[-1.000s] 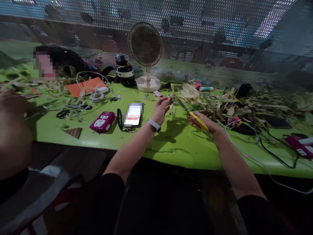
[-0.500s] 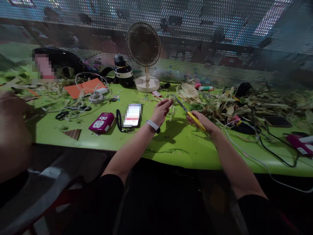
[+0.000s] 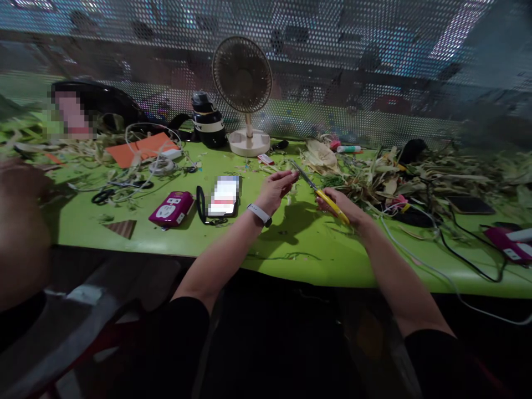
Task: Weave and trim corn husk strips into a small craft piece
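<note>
Yellow-handled steel scissors (image 3: 322,195) are clasped in the right hand (image 3: 343,208), blades aimed at a thin pale husk strip pinched by the left hand (image 3: 275,191), whose fingertips (image 3: 292,176) could be nicked.

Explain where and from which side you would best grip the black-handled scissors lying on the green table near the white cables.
Grip the black-handled scissors by the handle loops, probably coming from above and the near edge of the green table. They lie flat, loops toward the near left, and white cables crowd the far side.
</note>
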A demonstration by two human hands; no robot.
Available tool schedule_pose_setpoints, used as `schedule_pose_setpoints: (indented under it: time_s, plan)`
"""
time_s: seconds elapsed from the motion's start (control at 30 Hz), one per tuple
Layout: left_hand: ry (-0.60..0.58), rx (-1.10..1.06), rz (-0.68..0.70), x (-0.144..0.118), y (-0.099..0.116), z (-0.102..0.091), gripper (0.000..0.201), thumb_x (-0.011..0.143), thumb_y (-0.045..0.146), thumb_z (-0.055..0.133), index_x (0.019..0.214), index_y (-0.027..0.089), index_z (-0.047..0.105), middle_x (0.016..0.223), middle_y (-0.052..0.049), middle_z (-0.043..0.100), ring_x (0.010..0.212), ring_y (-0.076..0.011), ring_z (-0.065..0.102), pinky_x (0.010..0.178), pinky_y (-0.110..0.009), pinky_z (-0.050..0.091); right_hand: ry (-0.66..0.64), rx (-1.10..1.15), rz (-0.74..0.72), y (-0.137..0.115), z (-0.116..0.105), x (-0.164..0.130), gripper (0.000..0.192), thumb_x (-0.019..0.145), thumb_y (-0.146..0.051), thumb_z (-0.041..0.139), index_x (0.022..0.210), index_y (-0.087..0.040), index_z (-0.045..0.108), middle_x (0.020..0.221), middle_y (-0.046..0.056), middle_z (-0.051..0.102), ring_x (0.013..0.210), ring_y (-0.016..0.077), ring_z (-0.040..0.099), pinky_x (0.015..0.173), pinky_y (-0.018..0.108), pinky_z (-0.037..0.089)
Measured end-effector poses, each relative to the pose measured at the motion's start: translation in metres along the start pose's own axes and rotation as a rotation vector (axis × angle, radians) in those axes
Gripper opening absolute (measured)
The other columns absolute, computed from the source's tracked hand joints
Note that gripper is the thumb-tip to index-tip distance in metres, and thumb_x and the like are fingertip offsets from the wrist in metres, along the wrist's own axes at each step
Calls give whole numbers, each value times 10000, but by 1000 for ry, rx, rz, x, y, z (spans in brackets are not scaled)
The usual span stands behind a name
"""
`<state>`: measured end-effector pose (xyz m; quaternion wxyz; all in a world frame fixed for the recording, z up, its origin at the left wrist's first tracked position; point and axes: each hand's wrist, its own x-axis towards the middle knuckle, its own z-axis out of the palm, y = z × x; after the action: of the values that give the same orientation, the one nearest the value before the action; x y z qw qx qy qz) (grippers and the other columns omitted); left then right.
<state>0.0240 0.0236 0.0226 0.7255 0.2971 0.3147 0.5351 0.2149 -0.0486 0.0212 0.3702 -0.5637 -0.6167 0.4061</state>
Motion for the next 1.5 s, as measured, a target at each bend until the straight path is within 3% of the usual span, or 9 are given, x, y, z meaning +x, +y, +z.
schedule_pose_setpoints:
  time_s: [0.27, 0.37, 0.47, 0.63, 0.7, 0.8, 0.97, 1.27, 1.5]
  plan:
    - [-17, 50, 17, -1, 0, -2, 212, 624, 126, 837, 713, 159, 647, 765, 14, 709, 714, -70, 634, 672, -195, 431, 160, -69, 135, -8, 3, 1, 578, 556, -710, 738, 691, -224, 456, 560, -82, 382, 497, 88, 394, 537, 303, 507]
    - [-25, 58, 56, -1, -1, -2, 222, 622, 123, 830, 699, 165, 626, 752, 30, 698, 706, -56, 623, 661, -177, 415, 224, -434, 157, -4, -2, 4, 515, 651, -691, 682, 673, -217, 482, 594, -28, 492, 552, 131, 485, 546, 286, 448]
    - [-48, 46, 74, 0, -3, -3, 221, 620, 129, 826, 722, 171, 635, 736, 31, 702, 680, -55, 613, 614, -172, 382, 174, -899, 208, 0, -3, 5, 398, 729, -593, 650, 721, -203, 572, 725, 64, 642, 676, 211, 597, 575, 299, 396]
    - [-104, 90, 119, -3, -9, -2, 333, 633, 197, 842, 940, 214, 716, 850, 5, 744, 765, -88, 645, 610, -196, 371, 63, -1072, 187, -3, -3, 0, 265, 765, -444, 601, 832, -190, 637, 876, 120, 701, 788, 267, 652, 610, 313, 405]
    - [-125, 104, 132, -6, -14, -1, 290, 635, 206, 843, 902, 214, 729, 849, 6, 744, 773, -90, 644, 633, -199, 389, 134, -981, 80, -5, -3, -2, 227, 747, -403, 611, 808, -186, 639, 908, 117, 695, 798, 254, 643, 648, 322, 434]
    - [-161, 85, 107, -12, -25, 1, 240, 612, 200, 855, 810, 198, 720, 843, 7, 743, 782, -90, 642, 710, -207, 436, 296, -576, -107, -4, 3, -1, 242, 800, -403, 567, 865, -181, 641, 909, 89, 689, 793, 206, 629, 731, 330, 481]
    - [-178, 95, 33, -20, -35, 5, 220, 605, 190, 857, 765, 180, 706, 791, 17, 724, 702, -71, 604, 700, -206, 449, 183, 45, -177, 3, 21, 5, 375, 795, -553, 617, 896, -192, 612, 814, 26, 662, 743, 160, 611, 736, 322, 522]
    - [-178, -10, -17, -21, -40, 6, 195, 603, 114, 832, 720, 170, 686, 767, 24, 706, 743, -74, 629, 812, -229, 479, 133, 238, -84, -6, 29, 3, 454, 689, -636, 682, 819, -222, 547, 695, -20, 565, 646, 124, 546, 646, 283, 498]
    - [-263, 96, 71, -23, -39, 6, 294, 599, 205, 866, 850, 186, 715, 816, -2, 720, 815, -115, 653, 885, -297, 479, 66, 471, 100, -10, 26, 2, 287, 683, -441, 679, 774, -218, 523, 587, -42, 497, 517, 106, 453, 534, 262, 409]
